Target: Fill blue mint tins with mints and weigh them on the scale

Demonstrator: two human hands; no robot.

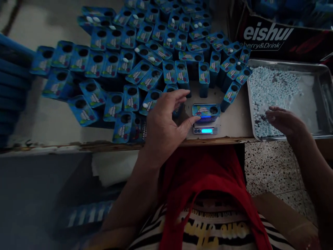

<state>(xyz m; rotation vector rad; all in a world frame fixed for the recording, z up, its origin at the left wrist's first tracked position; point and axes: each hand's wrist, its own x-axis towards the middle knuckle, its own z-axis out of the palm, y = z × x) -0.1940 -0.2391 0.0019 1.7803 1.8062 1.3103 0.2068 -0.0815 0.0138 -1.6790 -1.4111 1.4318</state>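
Observation:
A blue candy box [206, 110] with a round dark hole in its top rests on a small digital scale [218, 131] with a lit display. My left hand [166, 126] is open just left of it, thumb and fingers apart. The thumb tip lies at the box's near left corner; whether it presses on it I cannot tell. On the right, my right hand [286, 121] reaches over a metal tray [316, 100], fingers stretched out at the small pale-blue candies [273, 83]. Its fingertips touch or nearly touch the candies, and its thumb is hard to make out.
Many similar blue boxes [96, 64] stand across the table [231, 130], several with white candies on top. A black printed carton [273, 38] holding blue items is behind the tray. More blue boxes [13, 76] are stacked at the left edge.

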